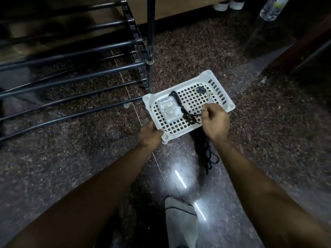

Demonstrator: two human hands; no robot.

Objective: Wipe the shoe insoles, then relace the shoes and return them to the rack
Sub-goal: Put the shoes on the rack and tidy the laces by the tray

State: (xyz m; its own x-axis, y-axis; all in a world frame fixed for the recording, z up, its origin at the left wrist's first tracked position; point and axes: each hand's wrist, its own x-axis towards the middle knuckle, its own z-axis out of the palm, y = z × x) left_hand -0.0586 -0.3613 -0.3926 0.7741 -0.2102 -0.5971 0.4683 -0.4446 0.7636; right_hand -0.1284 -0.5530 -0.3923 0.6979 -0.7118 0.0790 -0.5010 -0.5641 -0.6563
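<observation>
A white perforated plastic basket [222, 97] sits on the dark granite floor. Inside lie a clear packet of wipes [169, 110], a black shoelace [179, 101] and a dark key fob with keys [201, 90]. My left hand [149, 135] grips the basket's near left corner. My right hand [215, 120] hovers over the basket's right side, its fingers curled and pinching something thin; I cannot tell whether it is the lace or the key ring. More black lace [208, 154] trails on the floor below the basket. No shoes are in view.
A black metal shoe rack [71, 68] with bare rails fills the left side, its corner post touching the basket. A plastic bottle [272, 8] stands at the top right, near dark wooden furniture [304, 51]. A grey cloth-like item [179, 221] lies at the bottom centre.
</observation>
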